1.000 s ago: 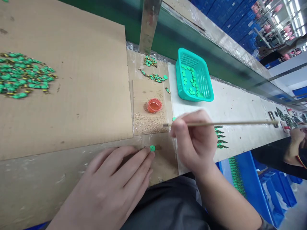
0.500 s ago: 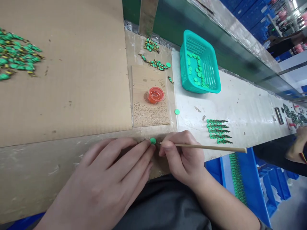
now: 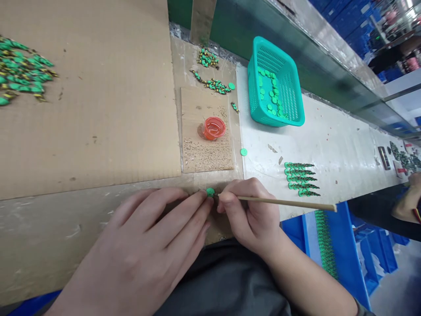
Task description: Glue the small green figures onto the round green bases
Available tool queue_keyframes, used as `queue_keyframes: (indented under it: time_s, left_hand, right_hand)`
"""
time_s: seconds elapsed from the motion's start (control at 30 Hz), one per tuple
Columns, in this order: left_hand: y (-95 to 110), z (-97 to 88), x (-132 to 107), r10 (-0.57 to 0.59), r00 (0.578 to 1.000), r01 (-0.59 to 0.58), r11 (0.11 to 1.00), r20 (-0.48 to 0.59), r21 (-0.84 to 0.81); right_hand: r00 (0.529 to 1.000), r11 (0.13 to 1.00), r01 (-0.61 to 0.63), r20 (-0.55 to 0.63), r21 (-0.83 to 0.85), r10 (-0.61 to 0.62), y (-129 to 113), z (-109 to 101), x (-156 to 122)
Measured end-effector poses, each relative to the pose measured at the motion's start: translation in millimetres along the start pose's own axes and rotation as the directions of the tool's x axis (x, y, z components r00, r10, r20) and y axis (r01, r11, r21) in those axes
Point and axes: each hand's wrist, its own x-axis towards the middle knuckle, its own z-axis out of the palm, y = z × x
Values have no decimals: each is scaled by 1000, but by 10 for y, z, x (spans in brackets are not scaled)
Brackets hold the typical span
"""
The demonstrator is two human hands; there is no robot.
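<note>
At the bottom of the frame the left hand (image 3: 144, 254) lies flat on the counter (image 3: 49, 237), fingers loosely spread and gripping nothing; its fingertips (image 3: 203, 202) press against the edge of a small green disc (image 3: 210, 192), seemingly to pin the piece so it cannot slide. Just right of it the right hand (image 3: 251, 215) has its fingers clamped pen-fashion on a thin wooden stick (image 3: 286, 202), whose tip meets the disc from the right while its long tail runs out toward the right edge. That pencil grip looks chosen for fine control at the tip. The disc itself is a flat, round, bright green button-like piece, lying at lower centre on the bare counter just below the small cardboard square (image 3: 204, 131).

A little farther up, that square carries a shallow orange cup (image 3: 214, 127) of clear liquid, kept within easy reach of the stick. To its right a second loose green disc (image 3: 243, 152) lies on the white sheet (image 3: 335, 145), and a neat row of green cone-shaped pieces (image 3: 300, 179) is laid out at mid right. Beyond, a teal basket (image 3: 294, 94) holds more discs, small green-and-gold parts (image 3: 212, 83) lie scattered at upper centre, and a larger heap (image 3: 21, 70) sits on the big cardboard sheet (image 3: 98, 96) at upper left. Another person's hand (image 3: 408, 204) shows at the far right edge
</note>
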Motion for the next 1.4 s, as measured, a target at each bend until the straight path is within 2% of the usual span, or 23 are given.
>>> queue_keyframes:
  time_s: [0.23,0.37,0.43,0.5,0.57,0.63,0.7,0.8,0.93,0.97,1.0,1.1,1.17,1.23,1.27,1.33,1.4]
  left_hand:
    - [-3,7,28,25,1000,-24,1000,-15,12]
    - [3,9,51,12,1000,-12,998,0,56]
    - [1,-3,72,21,1000,-22,998,14,65]
    - [-9,-24,101,45,999,-45,998,12,33]
    - [-24,-49,130,69,998,-69,998,-3,-14]
    - [-47,-69,154,93,996,-93,994,-14,-50]
    - [-72,-80,171,103,995,-104,992,-14,-70]
    - [-79,-100,187,76,997,-76,994,-6,-73]
    - [77,-160,190,-1,1000,2,998,20,-55]
    - [129,-160,179,-23,1000,24,998,22,-52]
    - [170,-150,161,-25,1000,26,998,13,-52]
    - [154,-157,65,-49,996,49,999,72,6]
    - [-45,-308,-12,-125,988,119,990,86,78]
    - [-441,-630,-61,-304,953,295,935,15,197]
    - [-704,-841,-60,-426,903,424,865,-56,268]
    - [-1285,-1298,5,-616,772,624,685,-159,376]
    - [-1812,-1691,143,-734,658,712,536,-165,453]
  right_hand:
    - [992,995,-23,-119,99,34,63,38,-60]
    - [967,982,-77,-225,173,116,25,9,-79]
    - [973,982,-107,-189,153,136,-19,-56,-79]
    - [990,992,-104,-85,73,110,-61,-128,-84]
    - [999,999,-36,21,-29,36,-88,-175,-107]
    - [996,990,53,77,-129,-43,-95,-184,-155]
    - [993,975,104,82,-197,-89,-88,-165,-225]
    - [990,968,136,57,-210,-126,-80,-134,-350]
    - [982,962,187,34,-199,-184,-70,-108,-560]
    - [984,961,178,16,-213,-179,-46,-95,-614]
    - [991,964,131,53,-233,-122,-11,-81,-663]
    - [989,971,145,42,-191,-140,108,-61,-759]
    - [990,979,136,-5,-150,-138,157,-93,-785]
    - [992,987,97,-66,-126,-106,173,-140,-795]
    - [992,991,72,-91,-117,-83,172,-157,-797]
    - [990,996,18,-138,-92,-31,163,-162,-797]
    - [986,998,-31,-167,-54,22,153,-137,-794]
